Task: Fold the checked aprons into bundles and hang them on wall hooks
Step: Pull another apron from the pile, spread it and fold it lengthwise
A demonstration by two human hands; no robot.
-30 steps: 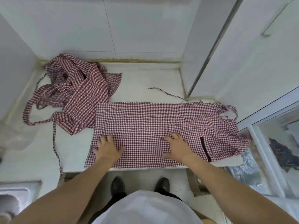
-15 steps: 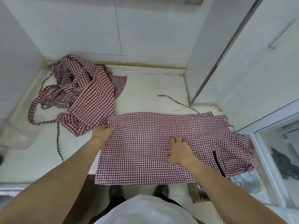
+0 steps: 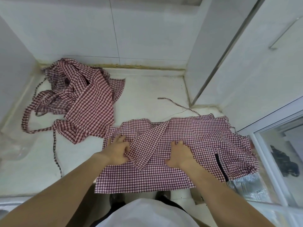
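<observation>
Both forearms are bare from the lower edge of the view up to the wrists, with no sleeves, watch, bracelet or gloves showing on them. The left hand point(image 3: 118, 149) and the right hand point(image 3: 179, 154) are bare too, and no rings can be made out. A white garment point(image 3: 144, 213) covers the chest at the bottom of the view. Below it there is dark clothing at the legs, and the toes of dark shoes point(image 3: 115, 198) show on the floor.
</observation>
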